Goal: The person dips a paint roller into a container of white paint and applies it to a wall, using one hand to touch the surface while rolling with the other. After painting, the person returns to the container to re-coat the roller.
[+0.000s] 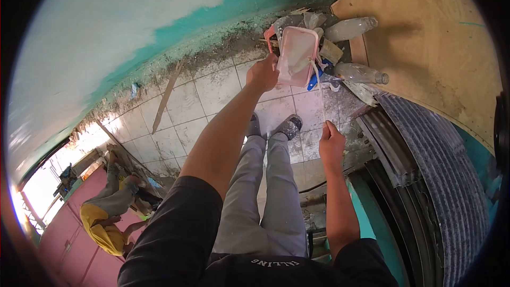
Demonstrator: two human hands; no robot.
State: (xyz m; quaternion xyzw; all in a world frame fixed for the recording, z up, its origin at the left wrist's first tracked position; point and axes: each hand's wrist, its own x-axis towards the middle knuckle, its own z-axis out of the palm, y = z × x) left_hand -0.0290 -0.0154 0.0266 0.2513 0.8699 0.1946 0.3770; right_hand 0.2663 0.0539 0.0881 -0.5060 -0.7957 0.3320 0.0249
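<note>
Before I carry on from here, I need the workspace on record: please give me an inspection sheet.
Surface: tiled floor, smudged and gritty, dirtiest along the wall.
Job's things: pink tray; a pale strip runs from its right side.
Clutter: two clear bottles right of the tray, a blue item beside it, a wooden strip on the tiles.
Hands: left hand grips the tray's left edge; right hand pinches the strip's near end.
Cables: one dark, cable-like line near the right forearm; cannot confirm what it is.
Surroundings: teal-and-white wall, tan board, corrugated sheets, another person in yellow at left.
</note>
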